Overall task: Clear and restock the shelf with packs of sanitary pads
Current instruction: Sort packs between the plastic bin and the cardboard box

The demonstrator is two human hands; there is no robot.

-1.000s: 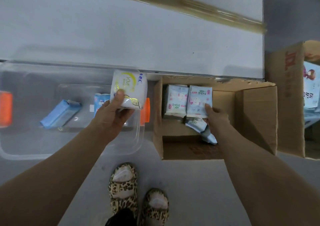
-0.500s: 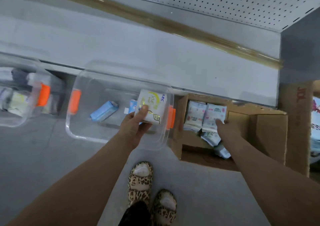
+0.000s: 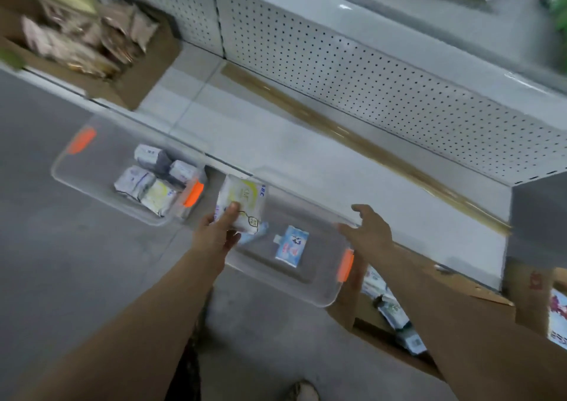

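The right hand (image 3: 368, 232) is out of the cardboard box (image 3: 343, 311) now and hovers over the right end of the near clear bin (image 3: 319, 298), fingers spread wide, gripping nothing; whether it touches the rim I cannot tell. The left hand (image 3: 214, 238) still pinches the white-and-yellow pad pack (image 3: 242, 201), thumb on its glossy face, over that bin's left end, just in front of the bare white shelf (image 3: 306, 161). Two see-through plastic bins, three orange latches showing. One flat blue pack (image 3: 291, 245) lies in the near bin; four soft, crinkly packs (image 3: 147, 182) crowd the far bin (image 3: 66, 175).
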